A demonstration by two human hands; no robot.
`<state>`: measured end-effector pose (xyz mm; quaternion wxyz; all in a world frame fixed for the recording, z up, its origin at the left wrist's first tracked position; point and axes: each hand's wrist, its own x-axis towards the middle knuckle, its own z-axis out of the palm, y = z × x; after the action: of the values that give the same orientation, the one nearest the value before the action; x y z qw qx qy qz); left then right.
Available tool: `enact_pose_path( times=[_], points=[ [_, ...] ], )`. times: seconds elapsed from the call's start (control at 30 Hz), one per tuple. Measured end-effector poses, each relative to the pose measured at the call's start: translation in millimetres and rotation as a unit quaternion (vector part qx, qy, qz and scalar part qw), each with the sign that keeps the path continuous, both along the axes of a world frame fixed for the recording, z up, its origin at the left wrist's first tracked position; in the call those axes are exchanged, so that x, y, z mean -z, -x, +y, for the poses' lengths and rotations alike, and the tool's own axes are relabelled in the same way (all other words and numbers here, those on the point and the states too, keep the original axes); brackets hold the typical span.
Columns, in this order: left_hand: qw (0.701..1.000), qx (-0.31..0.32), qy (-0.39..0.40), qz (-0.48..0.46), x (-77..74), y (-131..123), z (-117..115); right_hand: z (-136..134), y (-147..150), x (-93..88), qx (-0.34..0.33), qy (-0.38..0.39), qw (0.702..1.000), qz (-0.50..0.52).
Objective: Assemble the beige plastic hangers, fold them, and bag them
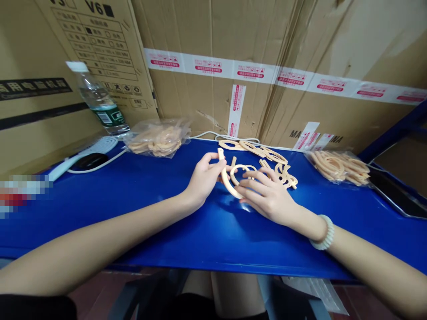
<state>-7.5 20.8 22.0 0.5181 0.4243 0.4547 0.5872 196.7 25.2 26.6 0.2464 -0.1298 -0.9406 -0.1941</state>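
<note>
A curved, pale wooden-looking piece (228,183) is held above the blue table between my two hands. My left hand (204,178) pinches its upper end, where a small hole shows. At the lower end, the bent fingers of my right hand (268,195) close on the piece; the exact grip there is partly hidden. A pale ring-shaped piece (234,172) shows just behind, and I cannot tell whether it is joined to the held one. Beyond my right hand lie small looped pieces (286,177), with flat oval pieces (263,152) farther back.
Clear bags of similar pieces lie at the left (158,140) and right (338,166). A water bottle (103,106), a white handled object (100,146) and a black mouse-like object (90,161) are at left. Cardboard boxes (207,40) wall the back; a dark tablet-like slab (396,192) lies right.
</note>
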Motion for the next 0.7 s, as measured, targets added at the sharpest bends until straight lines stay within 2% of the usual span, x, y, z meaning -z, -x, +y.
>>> enact_pose_path(
  times=[0.07, 0.13, 0.2, 0.23, 0.27, 0.33, 0.37, 0.4, 0.43, 0.5, 0.7],
  points=[
    [0.999, 0.011, -0.040, 0.019, 4.3, 1.0, 0.9, 0.5, -7.0, 1.6, 0.014, 0.047, 0.998, 0.032],
    [0.990, -0.011, -0.121, 0.065, 6.5, 3.9, 1.5, 0.6, -13.8, 0.5, 0.028, 0.083, 0.995, 0.056],
    [0.953, -0.061, -0.244, 0.170, 4.8, 9.2, 1.7, 1.1, -17.8, -1.1, 0.041, 0.091, 0.992, 0.073],
    [0.915, -0.079, -0.313, 0.243, 2.8, 12.2, 1.4, 1.4, -18.7, -1.4, 0.047, 0.087, 0.992, 0.078],
    [0.863, -0.078, -0.377, 0.327, 0.6, 15.0, 0.8, 1.7, -19.0, -1.3, 0.051, 0.080, 0.992, 0.078],
    [0.736, -0.019, -0.480, 0.478, -2.4, 18.8, -1.3, 1.4, -18.2, 0.0, 0.058, 0.071, 0.993, 0.071],
    [0.676, 0.016, -0.508, 0.533, -2.3, 19.2, -2.7, 0.7, -17.5, 0.9, 0.060, 0.068, 0.994, 0.066],
    [0.630, 0.039, -0.525, 0.571, -1.1, 18.8, -4.2, -0.2, -16.7, 1.9, 0.061, 0.064, 0.994, 0.062],
    [0.601, 0.049, -0.531, 0.596, 1.2, 17.6, -5.6, -1.4, -15.8, 2.6, 0.061, 0.060, 0.995, 0.059],
    [0.581, 0.048, -0.527, 0.618, 7.1, 14.3, -7.7, -4.0, -14.1, 3.7, 0.062, 0.049, 0.995, 0.053],
    [0.582, 0.079, -0.511, 0.628, 16.0, 10.3, -7.6, -7.7, -11.5, 5.3, 0.053, 0.022, 0.998, 0.034]
  ],
)
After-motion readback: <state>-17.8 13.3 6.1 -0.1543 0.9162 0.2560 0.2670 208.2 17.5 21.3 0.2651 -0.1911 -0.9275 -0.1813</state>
